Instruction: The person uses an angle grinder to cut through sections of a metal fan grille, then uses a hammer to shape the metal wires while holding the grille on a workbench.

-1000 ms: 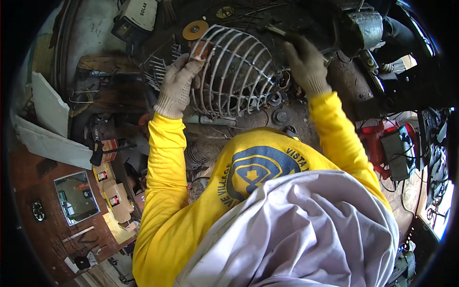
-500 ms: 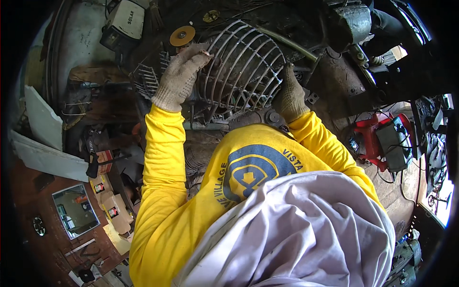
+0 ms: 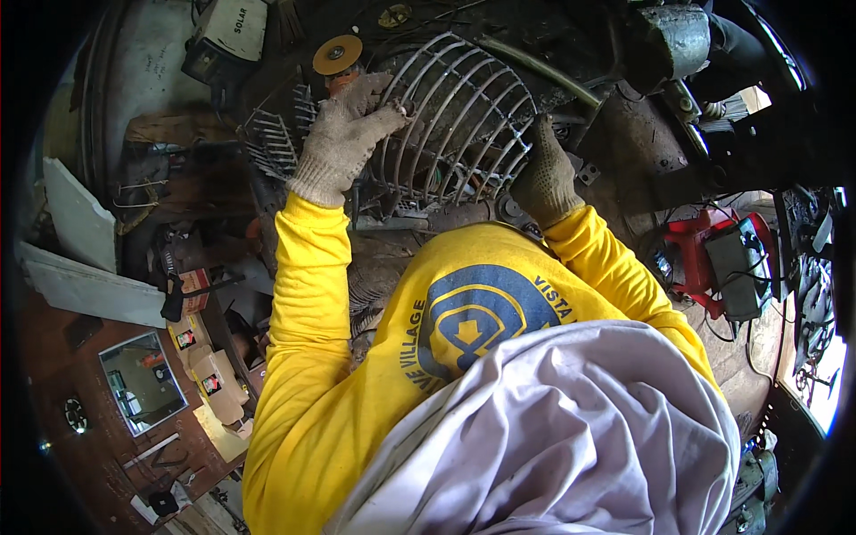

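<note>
A rounded grille of welded metal bars [image 3: 457, 92] is held upright between my two gloved hands. My left hand [image 3: 343, 141] is closed at its left edge, the thumb and fingers bent over the outer bars. At the opposite edge my right hand [image 3: 546, 176] grips the rim, its thumb pointing up; its other fingers are mostly hidden behind the bars. Both hands wear dotted knit work gloves. Just beyond my left hand sits an angle grinder [image 3: 341, 82] with a round tan disc [image 3: 337, 55], partly covered by the glove.
Ribbed metal pieces [image 3: 270, 143] lie left of my left hand. A metal pipe [image 3: 539, 69] slants behind the grille. A white-topped box [image 3: 227, 40] stands far left. To the right are a red plastic chair [image 3: 691, 259] and a grey machine with cables [image 3: 740, 267].
My left hand has shifted slightly, its fingers now bent further over the bars. The grille has turned a little with the hands. My right hand keeps its hold.
</note>
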`<state>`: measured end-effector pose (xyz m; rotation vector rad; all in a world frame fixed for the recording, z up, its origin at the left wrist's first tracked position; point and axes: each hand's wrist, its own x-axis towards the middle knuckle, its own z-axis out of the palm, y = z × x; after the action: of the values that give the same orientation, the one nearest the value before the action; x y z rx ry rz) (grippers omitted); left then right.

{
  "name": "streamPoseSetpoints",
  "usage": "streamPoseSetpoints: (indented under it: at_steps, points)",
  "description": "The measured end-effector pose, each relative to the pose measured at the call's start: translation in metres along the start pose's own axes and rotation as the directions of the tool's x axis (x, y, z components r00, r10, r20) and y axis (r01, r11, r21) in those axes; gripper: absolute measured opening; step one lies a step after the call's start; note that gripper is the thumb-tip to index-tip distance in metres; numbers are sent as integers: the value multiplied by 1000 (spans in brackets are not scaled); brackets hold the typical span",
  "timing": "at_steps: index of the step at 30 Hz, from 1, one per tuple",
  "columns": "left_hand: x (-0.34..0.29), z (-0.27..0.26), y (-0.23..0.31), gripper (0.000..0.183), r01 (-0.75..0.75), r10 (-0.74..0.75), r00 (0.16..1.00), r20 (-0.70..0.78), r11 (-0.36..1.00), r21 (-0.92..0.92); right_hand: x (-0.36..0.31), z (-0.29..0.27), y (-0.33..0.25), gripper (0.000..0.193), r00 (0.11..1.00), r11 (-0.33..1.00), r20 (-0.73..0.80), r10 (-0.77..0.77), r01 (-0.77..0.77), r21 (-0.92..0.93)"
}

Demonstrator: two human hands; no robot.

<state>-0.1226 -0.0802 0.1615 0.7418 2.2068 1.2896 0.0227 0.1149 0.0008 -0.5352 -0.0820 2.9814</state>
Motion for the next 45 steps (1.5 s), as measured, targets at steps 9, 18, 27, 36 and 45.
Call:
streamPoseSetpoints:
  at_steps: [9,18,27,36,45]
  points:
    - [-7,7,-4,61,-187,254,966,-39,800,571,-10,12,4,46,998,991,-60,-35,27,-131]
    - [-8,14,5,82,-104,136,991,-6,791,603,9,-25,3,52,990,958,113,-86,113,-264]
    - [-14,21,-7,86,-280,329,938,113,522,806,4,-20,1,55,989,951,144,-45,87,-297]
    - [-12,32,-11,115,-121,231,971,-61,695,709,2,-10,2,42,997,990,67,-30,39,-139]
    - [-20,43,2,120,-132,230,972,-43,691,711,2,-4,8,38,995,996,-88,-44,37,-81]
